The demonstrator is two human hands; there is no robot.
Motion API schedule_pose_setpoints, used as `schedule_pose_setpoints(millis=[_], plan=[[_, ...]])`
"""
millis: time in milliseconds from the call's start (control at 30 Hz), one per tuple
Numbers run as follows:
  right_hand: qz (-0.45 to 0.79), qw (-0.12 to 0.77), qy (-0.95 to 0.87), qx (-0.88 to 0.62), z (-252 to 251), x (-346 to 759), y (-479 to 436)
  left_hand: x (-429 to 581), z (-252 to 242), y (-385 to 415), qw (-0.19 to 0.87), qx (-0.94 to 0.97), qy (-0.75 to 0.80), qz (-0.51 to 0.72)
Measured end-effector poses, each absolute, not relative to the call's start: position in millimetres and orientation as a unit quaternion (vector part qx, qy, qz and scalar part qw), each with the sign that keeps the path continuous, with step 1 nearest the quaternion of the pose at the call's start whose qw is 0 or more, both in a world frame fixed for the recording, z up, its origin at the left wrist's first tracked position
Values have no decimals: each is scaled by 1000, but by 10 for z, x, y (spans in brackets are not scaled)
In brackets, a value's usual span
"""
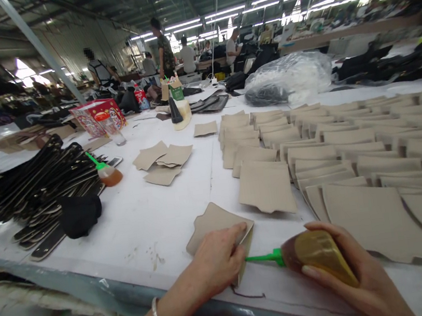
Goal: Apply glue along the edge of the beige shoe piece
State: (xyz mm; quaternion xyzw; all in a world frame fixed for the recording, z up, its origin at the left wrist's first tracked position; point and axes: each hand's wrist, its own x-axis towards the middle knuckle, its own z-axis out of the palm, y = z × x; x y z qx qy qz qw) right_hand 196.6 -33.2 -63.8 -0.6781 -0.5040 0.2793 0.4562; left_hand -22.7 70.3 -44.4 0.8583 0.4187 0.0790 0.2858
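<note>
A beige panel [213, 222], cut with a notched edge, lies near the front of the white table. My left hand [220, 257] grips it by its right side, forefinger stretched along the top and the other fingers curled at the edge. In my right hand [363, 272] is a squeeze bottle [318, 253] of amber liquid, tipped on its side. Its green nozzle points left and reaches the panel's edge beside my left fingers; the exact tip is hard to see. Just beyond, a similar loose panel [265, 186] leans against the overlapping rows of panels [356, 161] on the right.
A few beige pieces [164, 159] lie mid-table. At left are a heap of black straps [38, 185], a black cloth bundle [80, 215] and a second green-tipped bottle [110, 175]. Farther back stand a red box [91, 114], a clear jar [113, 130] and plastic-wrapped goods [290, 79]. People work behind.
</note>
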Motion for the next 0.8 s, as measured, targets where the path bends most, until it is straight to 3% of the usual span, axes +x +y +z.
schedule_pose_setpoints(millis=[167, 433, 667, 800], plan=[[196, 474, -490, -705, -587, 2077, -207, -231, -461, 717, 300, 856, 412, 89], [294, 472, -490, -672, -595, 1958, -286, -227, -452, 735, 311, 847, 423, 83], [147, 470, -531, -689, -639, 2158, -154, -226, -457, 740, 317, 844, 425, 81], [234, 459, -537, -668, -617, 2050, -269, -229, -483, 752, 317, 844, 425, 87]])
